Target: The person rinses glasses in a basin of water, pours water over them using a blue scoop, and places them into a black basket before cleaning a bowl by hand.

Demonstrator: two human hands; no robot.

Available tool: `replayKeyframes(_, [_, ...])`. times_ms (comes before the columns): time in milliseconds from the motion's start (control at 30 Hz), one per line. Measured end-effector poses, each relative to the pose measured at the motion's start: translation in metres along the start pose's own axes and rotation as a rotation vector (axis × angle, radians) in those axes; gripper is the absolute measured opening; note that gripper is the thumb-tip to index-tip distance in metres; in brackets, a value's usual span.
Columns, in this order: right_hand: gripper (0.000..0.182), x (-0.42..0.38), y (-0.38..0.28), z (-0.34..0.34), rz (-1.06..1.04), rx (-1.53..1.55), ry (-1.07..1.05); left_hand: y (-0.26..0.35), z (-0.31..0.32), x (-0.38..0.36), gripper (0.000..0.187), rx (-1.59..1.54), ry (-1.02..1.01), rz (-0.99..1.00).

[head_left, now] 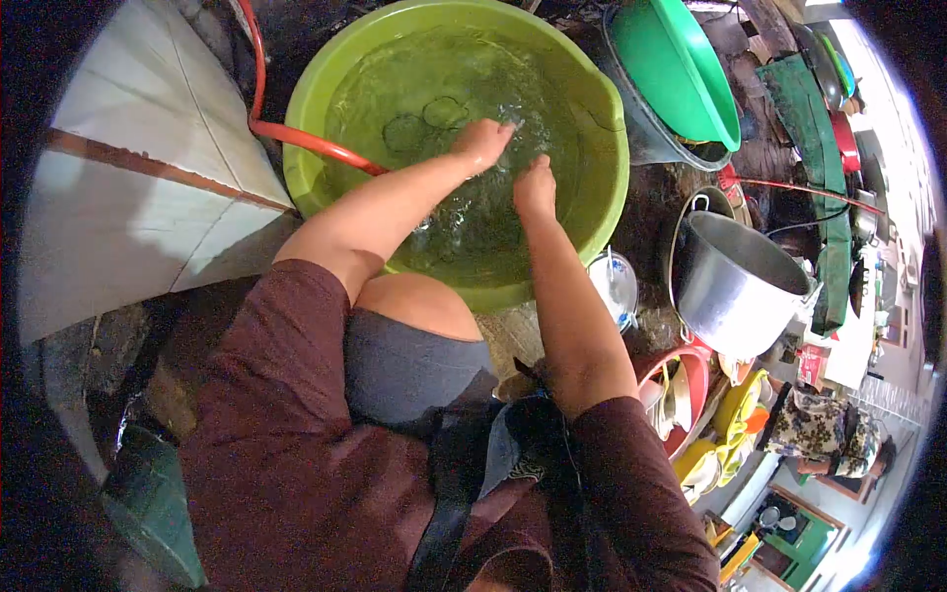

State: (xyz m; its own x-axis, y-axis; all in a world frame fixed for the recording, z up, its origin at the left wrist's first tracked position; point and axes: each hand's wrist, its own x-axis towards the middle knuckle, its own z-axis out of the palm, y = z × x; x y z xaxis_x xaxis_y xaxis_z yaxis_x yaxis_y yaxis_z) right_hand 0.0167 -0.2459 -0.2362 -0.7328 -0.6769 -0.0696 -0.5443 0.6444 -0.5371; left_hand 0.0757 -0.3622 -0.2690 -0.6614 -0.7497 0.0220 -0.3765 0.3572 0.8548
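A large green basin of water stands before me, and both hands are over it. My left hand is closed just above the water near the middle, its fingers curled. Close to its right, my right hand is also closed, with a small gap between the two. Whatever either hand holds, if anything, is hidden or too small to name. Two round outlines, perhaps rims of clear vessels, show under the water left of my hands. The water is rippled and splashing below them. A red hose runs over the basin's left rim.
A bright green tub sits in a dark bucket at upper right. Below it stand a metal pot, a white bowl and a red basin of dishes. White slabs border the left. Another person is far right.
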Motion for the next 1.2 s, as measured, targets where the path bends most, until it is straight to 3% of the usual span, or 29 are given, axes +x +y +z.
replayKeyframes(67, [0.029, -0.003, -0.004, 0.0, -0.012, 0.019, 0.008, -0.003, -0.004, 0.007, 0.049, -0.049, 0.055, -0.189])
replayKeyframes(133, [0.033, -0.003, -0.004, -0.001, 0.042, 0.035, 0.016, 0.001, -0.004, -0.005, 0.044, -0.047, 0.032, -0.159])
replayKeyframes(233, [0.038, -0.003, -0.004, -0.008, 0.102, 0.054, 0.044, 0.021, -0.011, -0.039, 0.028, 0.09, 0.164, 0.423])
replayKeyframes(267, [0.04, -0.005, -0.004, -0.011, 0.116, 0.053, 0.065, 0.017, -0.012, -0.036, 0.028, 0.096, 0.164, 0.426])
replayKeyframes(333, [0.047, -0.001, 0.006, 0.007, 0.187, 0.556, 0.062, 0.01, -0.001, -0.022, 0.031, -0.106, -0.033, 0.048])
replayKeyframes(367, [0.049, 0.005, 0.018, 0.024, 0.238, 0.877, 0.082, -0.002, 0.006, -0.013, 0.031, -0.021, 0.1, 0.137])
replayKeyframes(400, [0.037, 0.0, 0.013, 0.014, 0.087, 0.132, 0.062, -0.011, 0.011, -0.004, 0.032, -0.107, 0.128, 0.088])
replayKeyframes(467, [0.035, -0.002, -0.001, 0.005, 0.232, 0.238, 0.029, -0.056, 0.029, 0.024, 0.032, 0.055, 0.146, -0.005])
replayKeyframes(500, [0.035, -0.004, -0.013, -0.01, 0.27, 0.13, -0.102, -0.05, 0.022, 0.027, 0.033, -0.233, 0.143, -0.421])
replayKeyframes(533, [0.037, -0.007, -0.009, -0.007, 0.084, -0.037, -0.018, -0.023, 0.001, 0.005, 0.032, -0.388, 0.169, -0.376])
replayKeyframes(567, [0.031, -0.004, -0.003, 0.002, 0.022, -0.056, 0.03, -0.009, -0.007, -0.008, 0.026, -0.541, 0.144, -0.321])
replayKeyframes(600, [0.021, 0.001, 0.012, 0.021, -0.112, -0.098, 0.178, -0.013, 0.004, -0.013, 0.024, -0.535, 0.257, -0.238])
replayKeyframes(700, [0.02, -0.009, -0.008, -0.01, -0.092, -0.17, 0.093, -0.003, -0.007, -0.025, 0.026, -0.417, 0.158, -0.1])
replayKeyframes(767, [0.029, -0.008, -0.008, -0.021, -0.129, -0.176, -0.033, -0.006, -0.03, -0.019, 0.038, -0.565, -0.313, -0.568])
replayKeyframes(800, [0.029, -0.007, -0.009, -0.024, -0.131, -0.182, -0.026, -0.003, -0.041, -0.021, 0.038, -0.57, -0.314, -0.56])
replayKeyframes(867, [0.042, -0.009, -0.015, -0.031, 0.051, 0.323, -0.071, 0.003, -0.064, -0.029, 0.028, -1.037, -0.797, -0.601])
replayKeyframes(933, [0.035, -0.012, -0.018, -0.031, -0.039, 0.261, -0.077, 0.01, -0.059, -0.024, 0.02, -0.9, -0.752, -0.621])
replayKeyframes(1000, [0.029, -0.012, -0.017, -0.029, -0.131, 0.203, -0.084, 0.017, -0.064, -0.016, 0.015, -0.119, -0.898, -0.395])
replayKeyframes(1033, [0.031, -0.01, -0.014, -0.027, -0.094, 0.218, -0.103, 0.014, -0.062, -0.017, 0.015, -0.122, -0.894, -0.397])
replayKeyframes(1100, [0.034, -0.007, -0.01, -0.022, -0.059, 0.238, -0.124, 0.001, -0.052, -0.017, 0.02, 0.106, -0.507, -0.004])
replayKeyframes(1200, [0.034, -0.006, -0.002, -0.01, -0.087, 0.1, -0.068, -0.051, -0.036, 0.014, 0.021, 0.033, -0.471, -0.037])
